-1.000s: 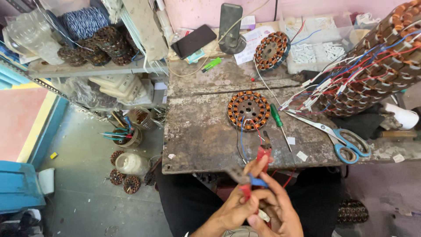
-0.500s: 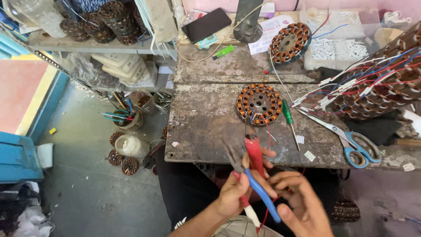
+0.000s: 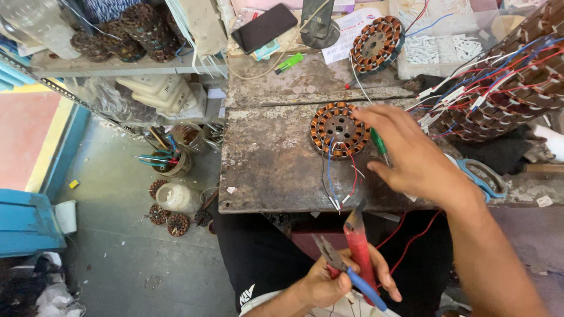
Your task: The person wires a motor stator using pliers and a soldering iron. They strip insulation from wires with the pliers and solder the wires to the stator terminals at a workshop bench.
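Observation:
My left hand (image 3: pixel 338 282) is low over my lap, closed around pliers with red and blue handles (image 3: pixel 358 258), their grey jaws pointing up and left. My right hand (image 3: pixel 411 155) reaches over the worn metal-topped bench (image 3: pixel 264 158), fingers spread and empty, fingertips just right of a round copper-wound stator (image 3: pixel 339 128). Blue, red and black wire leads (image 3: pixel 338 179) trail from that stator toward the bench's front edge. A green-handled screwdriver (image 3: pixel 379 142) lies partly under my right hand.
A second stator (image 3: pixel 376 44), a dark phone (image 3: pixel 264 27) and a green marker (image 3: pixel 289 62) lie at the back. A stack of wired stators (image 3: pixel 517 88) fills the right side. Blue-handled scissors (image 3: pixel 484 176) lie right of my hand. Shelves and floor cans stand on the left.
My right hand has left the pliers and risen to the bench, reaching the stator. The left hand alone keeps the pliers, lower over my lap.

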